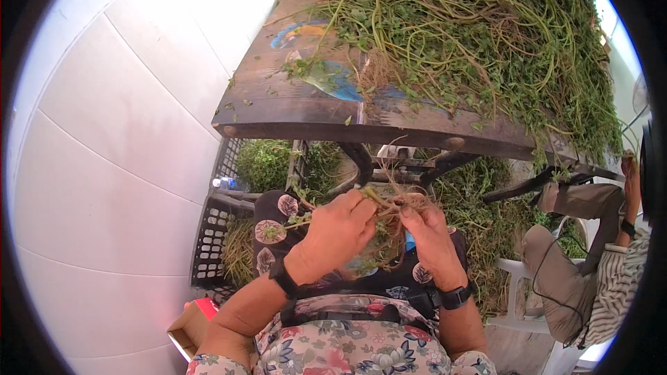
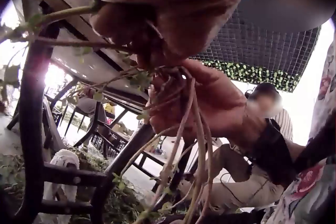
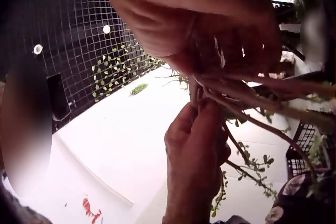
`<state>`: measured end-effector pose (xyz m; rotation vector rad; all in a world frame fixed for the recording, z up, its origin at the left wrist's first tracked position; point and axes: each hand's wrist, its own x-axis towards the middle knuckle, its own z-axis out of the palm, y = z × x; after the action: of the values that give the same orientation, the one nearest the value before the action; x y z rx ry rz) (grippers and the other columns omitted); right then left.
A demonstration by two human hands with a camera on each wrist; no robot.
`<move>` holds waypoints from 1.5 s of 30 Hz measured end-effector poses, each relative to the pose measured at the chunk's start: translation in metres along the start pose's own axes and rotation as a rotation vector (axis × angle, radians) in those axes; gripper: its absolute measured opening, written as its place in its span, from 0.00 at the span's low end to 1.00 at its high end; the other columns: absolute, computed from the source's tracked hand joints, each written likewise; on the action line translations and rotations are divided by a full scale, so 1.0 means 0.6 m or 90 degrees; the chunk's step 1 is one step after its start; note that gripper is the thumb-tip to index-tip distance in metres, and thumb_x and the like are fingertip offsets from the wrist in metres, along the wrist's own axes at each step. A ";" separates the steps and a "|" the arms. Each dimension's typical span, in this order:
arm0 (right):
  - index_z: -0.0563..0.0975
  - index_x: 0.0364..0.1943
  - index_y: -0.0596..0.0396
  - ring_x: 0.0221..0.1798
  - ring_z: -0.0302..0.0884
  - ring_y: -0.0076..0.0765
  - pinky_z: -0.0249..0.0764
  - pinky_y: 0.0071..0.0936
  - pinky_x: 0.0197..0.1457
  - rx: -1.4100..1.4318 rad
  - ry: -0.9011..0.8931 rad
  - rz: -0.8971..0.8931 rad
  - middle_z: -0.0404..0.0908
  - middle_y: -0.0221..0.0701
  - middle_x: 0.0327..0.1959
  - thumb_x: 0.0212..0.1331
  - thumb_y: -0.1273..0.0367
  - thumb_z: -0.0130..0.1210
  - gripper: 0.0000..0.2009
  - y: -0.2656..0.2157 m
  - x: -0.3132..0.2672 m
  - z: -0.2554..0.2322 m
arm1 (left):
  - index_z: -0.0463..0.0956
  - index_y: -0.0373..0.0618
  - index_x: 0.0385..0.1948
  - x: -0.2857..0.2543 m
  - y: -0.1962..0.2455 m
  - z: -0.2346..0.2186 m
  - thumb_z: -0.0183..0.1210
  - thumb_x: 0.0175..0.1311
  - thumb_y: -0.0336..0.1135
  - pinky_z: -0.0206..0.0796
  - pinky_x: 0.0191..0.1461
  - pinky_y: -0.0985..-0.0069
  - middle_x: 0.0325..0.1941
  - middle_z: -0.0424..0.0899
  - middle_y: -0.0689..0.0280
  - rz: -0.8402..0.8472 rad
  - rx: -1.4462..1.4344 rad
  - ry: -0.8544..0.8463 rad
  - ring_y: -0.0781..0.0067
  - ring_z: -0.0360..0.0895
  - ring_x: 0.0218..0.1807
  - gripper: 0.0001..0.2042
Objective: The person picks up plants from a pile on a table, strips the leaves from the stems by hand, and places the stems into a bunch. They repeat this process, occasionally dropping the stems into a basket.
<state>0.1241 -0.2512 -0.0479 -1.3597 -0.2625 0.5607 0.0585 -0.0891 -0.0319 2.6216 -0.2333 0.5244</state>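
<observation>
From my feed, the left hand pinches the rooted bunch between both hands, above the lap. I judge it light, its stems bendable but easily snapped, so the firmer stem bases seem my best hold; the roots look fragile. Small green leaves trail left, pale stems cross the middle, and tangled brown roots sit by the right hand, which also pinches the bunch.

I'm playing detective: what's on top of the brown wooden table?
A tangled heap of green leafy stems, partly covering a painted blue parrot. What it hides can't be seen.
</observation>
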 end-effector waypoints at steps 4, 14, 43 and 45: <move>0.75 0.38 0.60 0.36 0.73 0.24 0.69 0.23 0.38 -0.163 0.013 -0.115 0.77 0.31 0.35 0.53 0.72 0.55 0.10 0.006 0.000 -0.001 | 0.72 0.41 0.34 0.004 -0.019 0.019 0.56 0.46 0.28 0.68 0.32 0.73 0.29 0.73 0.58 -0.065 -0.097 0.030 0.58 0.74 0.30 0.11; 0.73 0.40 0.59 0.39 0.76 0.35 0.69 0.26 0.47 -0.135 0.044 -0.136 0.78 0.35 0.39 0.55 0.74 0.51 0.09 -0.006 -0.006 0.019 | 0.68 0.44 0.33 -0.011 -0.103 0.048 0.46 0.63 0.35 0.65 0.34 0.78 0.27 0.73 0.68 -0.405 -0.721 0.037 0.77 0.70 0.27 0.06; 0.73 0.42 0.58 0.36 0.73 0.21 0.69 0.21 0.39 0.175 0.007 -0.009 0.77 0.28 0.37 0.58 0.71 0.49 0.10 0.020 0.016 -0.018 | 0.76 0.41 0.34 0.031 -0.016 0.000 0.56 0.49 0.25 0.67 0.32 0.71 0.28 0.75 0.56 -0.076 -0.232 -0.028 0.55 0.74 0.29 0.09; 0.73 0.42 0.57 0.36 0.73 0.21 0.69 0.21 0.38 0.066 0.019 -0.004 0.77 0.28 0.37 0.57 0.71 0.51 0.09 0.017 0.015 -0.019 | 0.76 0.41 0.35 0.024 -0.022 0.010 0.55 0.49 0.25 0.66 0.32 0.72 0.28 0.76 0.55 -0.084 -0.228 -0.059 0.54 0.74 0.29 0.10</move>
<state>0.1350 -0.2548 -0.0615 -1.2657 -0.2116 0.5413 0.0766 -0.0817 -0.0366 2.2948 -0.1649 0.2855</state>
